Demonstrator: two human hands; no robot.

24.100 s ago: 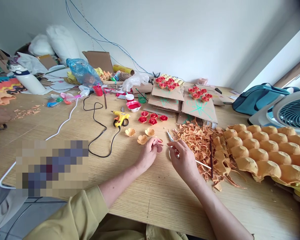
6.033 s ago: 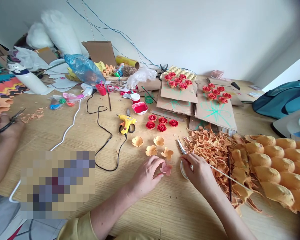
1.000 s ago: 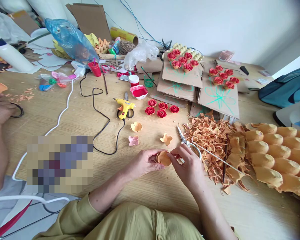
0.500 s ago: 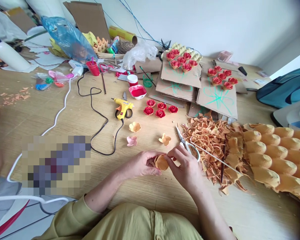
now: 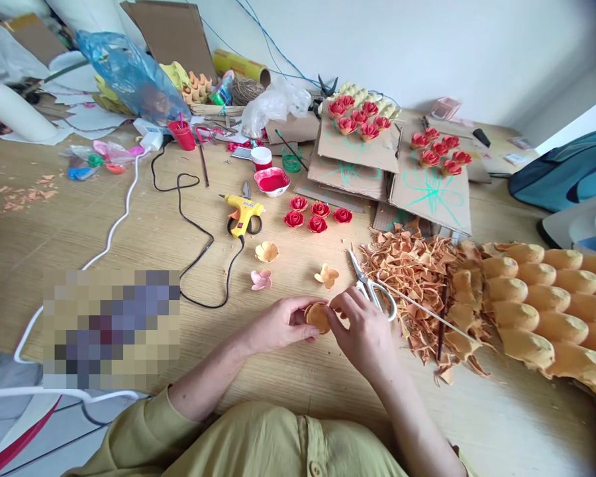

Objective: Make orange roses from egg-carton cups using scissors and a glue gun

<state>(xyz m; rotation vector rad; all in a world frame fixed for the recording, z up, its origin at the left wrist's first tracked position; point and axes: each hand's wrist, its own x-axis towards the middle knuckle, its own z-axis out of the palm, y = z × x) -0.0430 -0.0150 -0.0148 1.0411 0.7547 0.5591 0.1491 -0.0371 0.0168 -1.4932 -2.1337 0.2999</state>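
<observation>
Between my two hands is an orange egg-carton cup cut like a flower. My left hand grips it from the left, thumb at the front and fingers behind. My right hand pinches its right rim with thumb and fingers. Just beyond lie an orange petal piece, a pink petal piece and a yellowish flower cup. Open-bladed white-handled scissors rest right of them, beside a heap of orange carton scraps.
Several red paper roses sit mid-table, near a yellow glue gun and a dish of red paint. Orange egg trays fill the right side. Cardboard sheets bearing red roses stand behind. A black cord loops at left.
The cup has turned and shifted slightly left in my hands, both still holding it. At the left edge, another person's arm has gone out of view.
</observation>
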